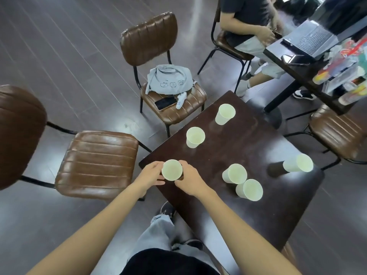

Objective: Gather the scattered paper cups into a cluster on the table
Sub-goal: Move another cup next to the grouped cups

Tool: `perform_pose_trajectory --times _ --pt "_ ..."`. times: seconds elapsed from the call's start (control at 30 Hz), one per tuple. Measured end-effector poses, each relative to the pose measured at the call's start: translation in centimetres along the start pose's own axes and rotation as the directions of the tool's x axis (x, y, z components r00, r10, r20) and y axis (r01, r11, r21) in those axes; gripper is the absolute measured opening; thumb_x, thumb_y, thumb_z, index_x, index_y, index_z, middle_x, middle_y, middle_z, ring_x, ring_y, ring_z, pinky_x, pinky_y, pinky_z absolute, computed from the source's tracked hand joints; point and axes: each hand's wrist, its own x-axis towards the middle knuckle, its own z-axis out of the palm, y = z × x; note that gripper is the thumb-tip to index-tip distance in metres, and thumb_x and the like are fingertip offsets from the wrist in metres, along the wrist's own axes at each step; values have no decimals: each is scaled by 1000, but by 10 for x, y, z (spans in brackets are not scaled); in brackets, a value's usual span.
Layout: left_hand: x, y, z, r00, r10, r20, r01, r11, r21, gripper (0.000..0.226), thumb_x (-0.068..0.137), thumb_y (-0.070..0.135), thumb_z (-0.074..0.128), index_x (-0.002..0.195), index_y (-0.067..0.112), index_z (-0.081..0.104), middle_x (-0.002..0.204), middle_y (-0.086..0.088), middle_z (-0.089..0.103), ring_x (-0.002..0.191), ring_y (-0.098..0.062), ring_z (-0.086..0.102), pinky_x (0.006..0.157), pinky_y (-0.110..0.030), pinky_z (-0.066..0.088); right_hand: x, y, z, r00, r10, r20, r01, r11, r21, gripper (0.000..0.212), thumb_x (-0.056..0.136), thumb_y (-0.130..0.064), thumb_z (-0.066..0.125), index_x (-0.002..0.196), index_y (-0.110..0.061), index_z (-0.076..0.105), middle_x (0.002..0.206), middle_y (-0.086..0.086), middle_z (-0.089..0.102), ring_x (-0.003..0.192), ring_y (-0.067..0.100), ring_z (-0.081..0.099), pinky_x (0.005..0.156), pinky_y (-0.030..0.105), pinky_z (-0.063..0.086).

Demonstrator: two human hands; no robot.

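Observation:
Several pale paper cups stand upright on a dark wooden table [256, 147]. At the table's near left corner, one cup [172, 169] sits between my left hand [150, 175] and my right hand [189, 180], both wrapped around its sides. Two cups touch each other nearer the middle: one [235, 173] and another [249, 189] just right of it. A lone cup [298, 162] stands by the right edge. Along the left edge stand a cup [195, 137] and, farther back, a cup [225, 114] near the far corner.
A brown padded chair [95, 161] stands left of the table. A second chair [174, 108] behind it holds a grey bag [168, 80], a phone [165, 102] and a small white device. A seated person [250, 26] and a cluttered table with a laptop [309, 38] are at the back right.

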Motion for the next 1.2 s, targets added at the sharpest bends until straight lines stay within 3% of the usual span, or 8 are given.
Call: perform_pose_trajectory --times 0.1,0.27,0.4,0.5,0.6,0.77,1.07,1.2 --pt "5 8 15 999 10 34 -10 1000 13 39 105 35 40 139 20 54 128 -4 62 106 -20 66 77 -31 61 0 2 -12 999 16 -40 -15 1000 21 56 81 -5 68 134 -14 51 131 8 61 121 26 58 99 36 50" --pt "11 35 46 992 26 120 -28 1000 8 31 103 40 45 130 33 58 122 4 64 98 -16 69 68 -28 61 -3 10 -47 996 32 -82 -36 998 -54 45 80 -11 71 122 -12 55 120 8 64 112 28 61 93 39 52" --pt "17 54 71 978 44 202 -40 999 -21 41 103 37 43 139 25 56 123 1 65 101 -20 70 66 -26 61 -3 23 -83 994 76 -77 -86 987 -133 30 94 -17 53 123 -9 59 118 11 67 108 32 61 92 41 50" --pt "20 64 89 973 46 226 -37 998 -43 45 104 37 42 146 22 49 132 -3 60 105 -26 69 73 -31 62 1 34 -110 993 93 -78 -106 977 -185 30 100 -7 40 117 -2 64 106 15 69 101 39 64 91 45 51" --pt "20 72 104 969 39 245 -22 997 -73 47 105 34 40 149 18 44 136 -5 54 108 -30 69 82 -36 62 7 44 -130 985 124 -121 -138 984 -113 34 98 -7 40 105 -4 72 89 8 67 84 30 62 86 44 53" --pt "22 78 121 962 4 274 39 987 -154 44 106 27 40 148 15 45 140 -12 53 111 -33 67 88 -43 61 15 53 -149 986 144 -79 -158 963 -216 42 90 4 45 117 -9 75 111 9 74 102 28 67 92 42 55" --pt "27 74 131 956 -2 292 60 980 -189 42 105 23 42 144 12 49 134 -13 59 108 -32 70 90 -44 60 11 57 -162 981 196 -10 -189 930 -317 54 86 5 38 123 -17 71 120 6 72 112 31 65 99 49 53" --pt "27 72 135 960 -27 280 85 977 -197 47 107 20 37 154 16 34 142 -10 51 105 -31 70 82 -39 62 7 61 -164 976 216 -17 -210 919 -334 59 84 9 35 124 -17 70 121 6 72 115 30 62 106 53 45"
